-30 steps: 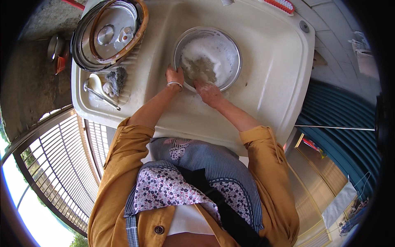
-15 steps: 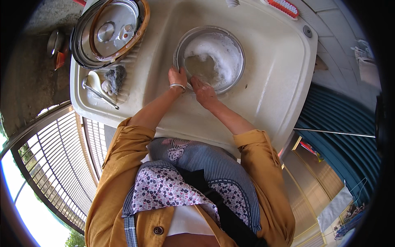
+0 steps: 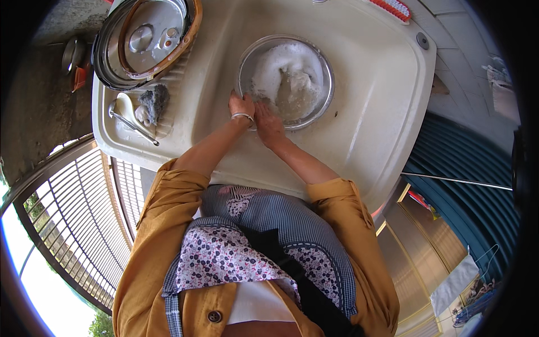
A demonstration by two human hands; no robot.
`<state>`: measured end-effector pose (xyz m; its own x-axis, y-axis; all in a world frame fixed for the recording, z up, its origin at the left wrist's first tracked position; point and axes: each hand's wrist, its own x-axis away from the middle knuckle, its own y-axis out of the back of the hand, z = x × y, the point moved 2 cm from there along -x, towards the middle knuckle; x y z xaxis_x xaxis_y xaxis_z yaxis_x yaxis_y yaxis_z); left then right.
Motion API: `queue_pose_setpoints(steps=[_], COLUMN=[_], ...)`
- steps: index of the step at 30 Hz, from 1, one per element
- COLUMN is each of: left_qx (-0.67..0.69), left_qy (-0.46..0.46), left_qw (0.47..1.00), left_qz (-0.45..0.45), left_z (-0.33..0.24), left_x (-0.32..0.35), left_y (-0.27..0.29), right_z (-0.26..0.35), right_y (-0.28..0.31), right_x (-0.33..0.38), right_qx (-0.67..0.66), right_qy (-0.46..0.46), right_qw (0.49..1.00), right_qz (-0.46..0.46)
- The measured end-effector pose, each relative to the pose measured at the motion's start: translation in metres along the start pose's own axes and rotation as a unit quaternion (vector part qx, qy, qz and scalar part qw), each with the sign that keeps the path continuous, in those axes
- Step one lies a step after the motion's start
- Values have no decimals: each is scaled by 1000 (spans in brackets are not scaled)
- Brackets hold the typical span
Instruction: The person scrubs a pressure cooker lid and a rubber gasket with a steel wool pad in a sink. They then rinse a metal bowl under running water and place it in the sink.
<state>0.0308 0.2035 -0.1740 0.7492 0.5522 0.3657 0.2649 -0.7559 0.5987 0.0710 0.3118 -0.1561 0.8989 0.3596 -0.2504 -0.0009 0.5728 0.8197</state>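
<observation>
A steel bowl (image 3: pixel 285 81) stood in the sink (image 3: pixel 370 129), toward its far side, and held white foam with cloudy water below. The left hand (image 3: pixel 241 105), wearing a bangle at the wrist, gripped the bowl's near rim with fingers curled over it. The right hand (image 3: pixel 268 122) lay just beside it on the same rim, fingers pressed together and reaching into the foam. At the sink's far left corner sat a stack of pans (image 3: pixel 143 42) carrying a lid (image 3: pixel 152 35). Near the left edge lay a scourer (image 3: pixel 154 102), a white spoon (image 3: pixel 130 108) and a metal utensil (image 3: pixel 132 122).
</observation>
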Motion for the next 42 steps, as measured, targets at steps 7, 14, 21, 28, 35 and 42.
queue_pose_setpoints(steps=[7,14,21,28,35,42], left_qx=[-117,51,-94,51,-22,-49], left_qy=[-194,5,-185,-37,-27,-133], left_qw=[971,997,978,998,999,990], left_qz=[83,-58,4,23,20,30], left_z=[-74,-1,-53,-7,-19,-58], left_x=[-61,27,-55,0,-17,-46], left_y=[21,-14,17,-13,6,3], right_z=[-126,-14,-101,-67,-29,-121], right_y=[100,4,57,43,30,97], right_x=[-12,-3,13,9,8,-4], right_qx=[188,-1,216,126,81,198], right_qy=[211,-44,226,94,96,248], right_qw=[956,997,946,976,978,942], right_qz=[76,60,86,148,168,112])
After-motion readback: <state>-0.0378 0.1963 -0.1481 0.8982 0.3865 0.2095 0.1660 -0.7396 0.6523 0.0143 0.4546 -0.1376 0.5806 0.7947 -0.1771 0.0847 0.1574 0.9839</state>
